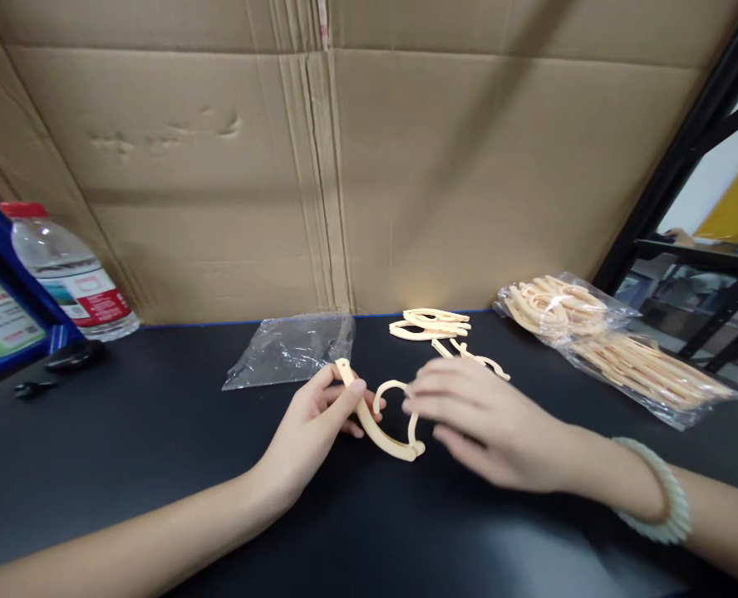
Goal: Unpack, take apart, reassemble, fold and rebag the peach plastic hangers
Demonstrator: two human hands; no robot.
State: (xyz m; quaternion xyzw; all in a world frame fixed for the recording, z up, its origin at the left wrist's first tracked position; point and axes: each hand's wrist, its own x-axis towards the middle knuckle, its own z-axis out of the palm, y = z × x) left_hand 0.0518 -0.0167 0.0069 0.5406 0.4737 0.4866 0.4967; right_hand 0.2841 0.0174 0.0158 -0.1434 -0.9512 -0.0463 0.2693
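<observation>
bare dark table [157, 465] left, empty bag [291, 349] and clip pile [431, 325] ahead

My left hand [319, 419] pinches a cream plastic hook piece [378, 423] over the black table [157, 465]; my right hand [481, 419] touches its curved loop, loose pieces [431, 325] lying just behind.

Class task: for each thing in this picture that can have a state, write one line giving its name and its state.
Left hand: gripping the clip.
Right hand: fingers at the clip's loop, blurred.
Clip: held just above the table.
Empty bag: flat on the table, seemingly empty.
Full bag: lying filled with clips.
Loose clips: piled on the table, out of any bag.
Bottle: capped, leaning.
Bracelet: on the right wrist.
</observation>
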